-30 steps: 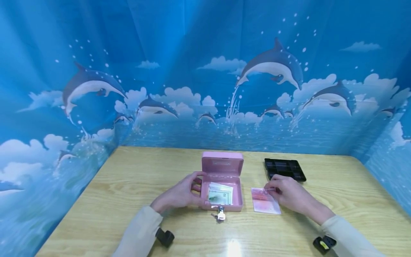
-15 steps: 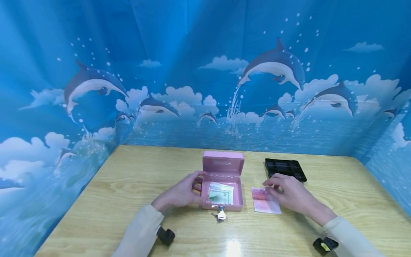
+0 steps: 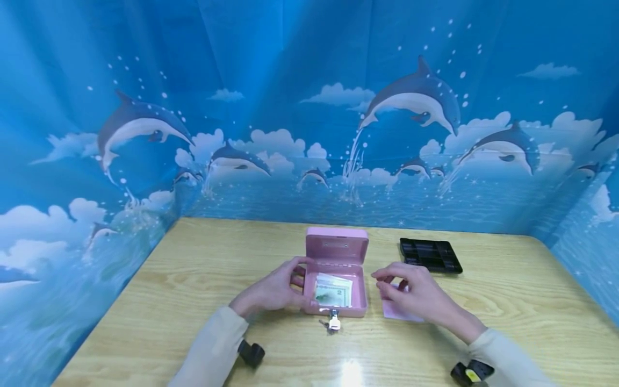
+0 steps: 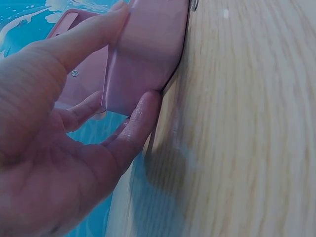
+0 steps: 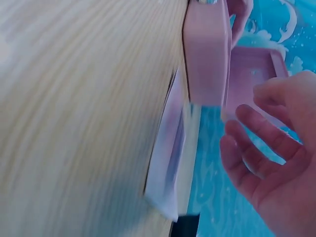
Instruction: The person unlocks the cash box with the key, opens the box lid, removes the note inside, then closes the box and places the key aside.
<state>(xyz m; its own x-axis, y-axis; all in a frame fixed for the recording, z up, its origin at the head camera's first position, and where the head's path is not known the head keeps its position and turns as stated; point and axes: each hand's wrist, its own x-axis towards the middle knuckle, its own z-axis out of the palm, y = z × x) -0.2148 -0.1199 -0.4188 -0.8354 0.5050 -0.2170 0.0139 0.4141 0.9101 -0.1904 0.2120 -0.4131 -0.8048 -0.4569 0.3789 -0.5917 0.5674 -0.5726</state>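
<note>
Presently gripping the pink cash box [image 3: 352,312] at its left side with the left hand [image 3: 275,289], with thumb at the front rim and fingers against the left wall. Hovering over the pink banknote [image 5: 165,153] with the right hand [image 3: 417,293], loosely curled and grasping nothing visible. Locating the cash box near the middle of the tabletop [image 3: 232,242], with green-and-white banknotes [image 3: 333,294] lying inside. Locating the pink banknote to the right of the box, in front of the black tray [image 3: 430,255], partly hidden from above by the right hand; not discerning whether single or stacked. Judging likeliest trouble: pushing or creasing the pink banknote by brushing thin paper with low fingertips, or lifting two together if stacked. Also weighing a skid or twist of the box from uneven pressure on one side only, and a falling of the raised lid [image 3: 333,248] after a knock. Suspecting snagging of the keys [image 3: 333,324] during any low sweep along the front. Reading orientation: pointing key side toward the person, lid to the rear, long axis apparently running left to right. Not resolving the long axis of the pink banknote, owing to cover by the hand.
</note>
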